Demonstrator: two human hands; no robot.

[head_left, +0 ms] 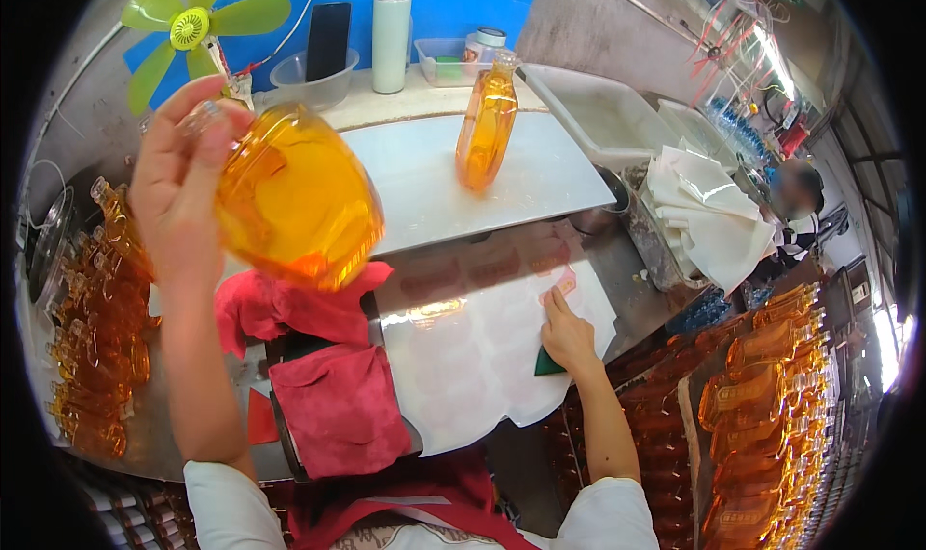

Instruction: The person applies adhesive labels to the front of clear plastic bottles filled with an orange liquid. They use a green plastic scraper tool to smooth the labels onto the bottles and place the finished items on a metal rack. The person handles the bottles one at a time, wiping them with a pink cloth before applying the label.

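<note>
Left of the sheet (463, 386), the left hand (180, 184) gripped a bottle (299, 198) by its neck, presumably sparing its faces; the half-curled right hand (569, 338), hold unclear, partly covered a green piece (548, 362).

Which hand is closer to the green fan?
The left. The left hand is raised just below the green fan in the picture, gripping an orange bottle. The right hand is farther away, down at the white sheet.
</note>
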